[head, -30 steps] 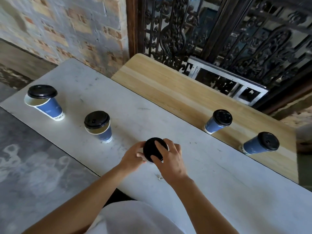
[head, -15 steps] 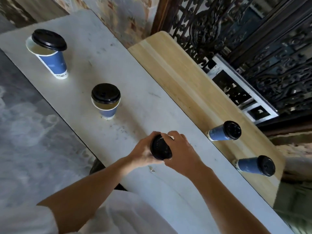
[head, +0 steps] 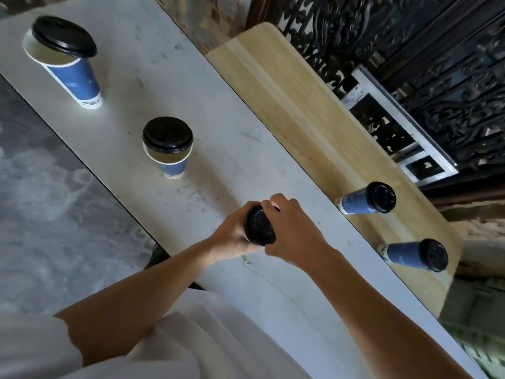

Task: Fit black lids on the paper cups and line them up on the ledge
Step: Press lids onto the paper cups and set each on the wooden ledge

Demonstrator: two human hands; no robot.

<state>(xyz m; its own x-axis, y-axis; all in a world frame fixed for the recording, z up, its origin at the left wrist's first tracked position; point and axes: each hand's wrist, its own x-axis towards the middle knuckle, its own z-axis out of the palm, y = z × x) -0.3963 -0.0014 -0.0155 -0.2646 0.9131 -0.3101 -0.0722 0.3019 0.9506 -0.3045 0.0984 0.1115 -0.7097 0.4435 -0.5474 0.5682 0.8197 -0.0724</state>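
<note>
A black lid (head: 259,225) sits on a cup hidden under my hands on the grey counter (head: 218,110). My left hand (head: 232,236) wraps around the cup from the left, and my right hand (head: 292,231) grips the lid's rim from the right. Two blue paper cups stand further left with black lids lying loose and off-centre on them: a near cup (head: 170,154) and a far cup (head: 71,69). Two lidded blue cups (head: 366,199) (head: 412,255) stand on the wooden ledge (head: 300,105).
Behind the ledge rises a dark ornate iron grille (head: 437,64) with a white frame (head: 396,127) leaning on it. A brick wall (head: 207,12) meets the counter's far end. Grey floor (head: 41,187) lies left of the counter's edge.
The view has tilted and swung to the right. Both hands stay on the same cup and lid, with the right hand curling further over the rim.
</note>
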